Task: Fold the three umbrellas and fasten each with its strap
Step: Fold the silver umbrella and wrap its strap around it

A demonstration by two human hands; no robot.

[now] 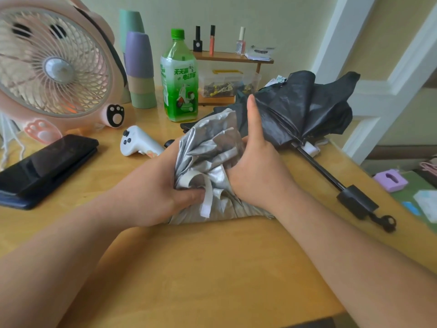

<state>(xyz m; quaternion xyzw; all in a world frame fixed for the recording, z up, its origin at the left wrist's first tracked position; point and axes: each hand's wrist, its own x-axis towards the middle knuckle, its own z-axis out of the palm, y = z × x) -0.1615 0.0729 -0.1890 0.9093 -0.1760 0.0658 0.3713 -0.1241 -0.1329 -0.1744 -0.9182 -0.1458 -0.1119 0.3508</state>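
A silver umbrella [210, 147] with crumpled canopy lies on the wooden table [201, 268] between my hands. My left hand [153, 190] grips its left side, thumb curled into the folds. My right hand [257, 166] grips the right side, thumb pointing up. A white strap [207, 200] with a velcro end hangs loose from the silver folds. A black umbrella [305, 107] lies behind to the right, canopy loose, its shaft extended to a black handle [357, 201]. More black fabric [227, 110], maybe another umbrella, shows behind the silver one.
A pink fan [52, 67] stands at the left, a black phone case [47, 166] and a white controller [137, 143] in front of it. A green bottle [179, 79], stacked cups [139, 67] and a small shelf [234, 58] stand at the back.
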